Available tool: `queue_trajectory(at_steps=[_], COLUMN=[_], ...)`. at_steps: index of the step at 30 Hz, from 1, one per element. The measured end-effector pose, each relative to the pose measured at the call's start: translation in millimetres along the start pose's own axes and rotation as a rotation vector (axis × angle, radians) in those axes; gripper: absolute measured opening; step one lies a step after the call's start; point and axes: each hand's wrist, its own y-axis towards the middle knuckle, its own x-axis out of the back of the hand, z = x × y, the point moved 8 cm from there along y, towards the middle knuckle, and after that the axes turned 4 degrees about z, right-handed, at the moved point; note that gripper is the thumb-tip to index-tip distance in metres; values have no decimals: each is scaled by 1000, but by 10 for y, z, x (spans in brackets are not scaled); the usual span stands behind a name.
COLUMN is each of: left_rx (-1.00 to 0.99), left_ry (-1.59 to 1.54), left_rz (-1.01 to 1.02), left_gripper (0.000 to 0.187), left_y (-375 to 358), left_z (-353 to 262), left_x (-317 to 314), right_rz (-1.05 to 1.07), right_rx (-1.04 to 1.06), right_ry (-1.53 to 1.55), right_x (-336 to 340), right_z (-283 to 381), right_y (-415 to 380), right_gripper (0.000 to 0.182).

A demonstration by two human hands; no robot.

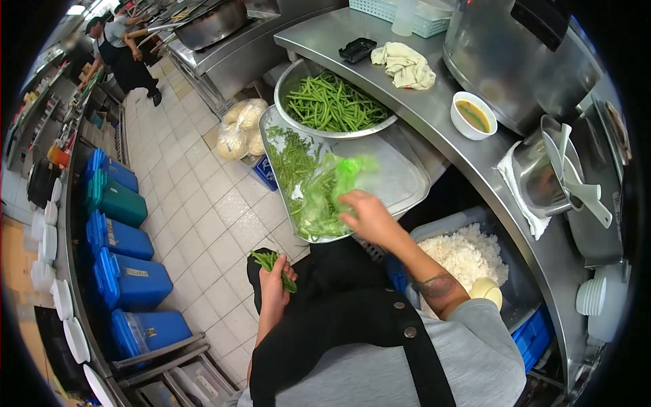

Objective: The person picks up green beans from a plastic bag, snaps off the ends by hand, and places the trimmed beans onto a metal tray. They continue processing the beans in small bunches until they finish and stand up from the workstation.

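Observation:
My left hand [272, 279] is closed around a small bunch of green beans [266, 259], held low over my apron. My right hand [366, 214] is at a clear and bright green plastic bag [324, 193], its fingers curled on the bag's edge. Motion blurs the bag's green part, and green beans show through the clear part. The bag lies on a metal tray [400, 166], beside loose bean trimmings [293, 159] on the tray's left side. Behind it, a large steel bowl [281, 91] is full of green beans.
A steel counter [468, 159] curves along the right, with a cloth [405, 66], a soup bowl [473, 115] and a steel pot [542, 176]. Below it sits a tub of white rice [461, 254]. Blue bins [135, 278] line the left. Another person [115, 51] stands far back.

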Motion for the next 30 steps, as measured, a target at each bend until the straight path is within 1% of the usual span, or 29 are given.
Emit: queue_trajectory(at_steps=[1, 4, 7, 8, 11, 14, 17, 20, 24, 26, 29, 30], left_rx=[-6, 4, -1, 0, 12, 18, 29, 37, 45, 53, 63, 63], left_ry=[-3, -29, -29, -28, -25, -31, -28, -7, 5, 2, -9, -6], left_rz=[-9, 10, 10, 5, 2, 13, 41, 58, 39, 37, 50, 62], left_gripper=[20, 20, 20, 20, 20, 19, 19, 20, 20, 20, 19, 19], left_y=[2, -13, -7, -6, 17, 50, 48, 44, 37, 38, 31, 28], left_z=[-4, -12, -21, -19, 20, 62, 69, 72, 77, 87, 86, 70], left_x=[13, -5, 25, 44, 81, 82, 19, -2, 28, 25, -29, -77], right_rz=[89, 103, 189, 157, 194, 218, 246, 297, 275, 231, 204, 161], right_rx=[49, 113, 72, 116, 127, 100, 96, 126, 110, 100, 56, 70], right_ry=[44, -113, -287, -279, -424, -398, -376, -262, -164, -156, -317, -313], right_x=[-103, -310, -619, -701, -648, -644, -628, -552, -532, -561, -593, -611], right_z=[142, 403, 288, 199, 201, 170, 165, 152, 93, 37, 62, 61], right_y=[24, 7, -58, -79, -71, -48, -34, -1, 16, 14, 63, 89], right_gripper=[40, 49, 56, 60, 64, 65, 60, 53, 44, 37, 23, 21])
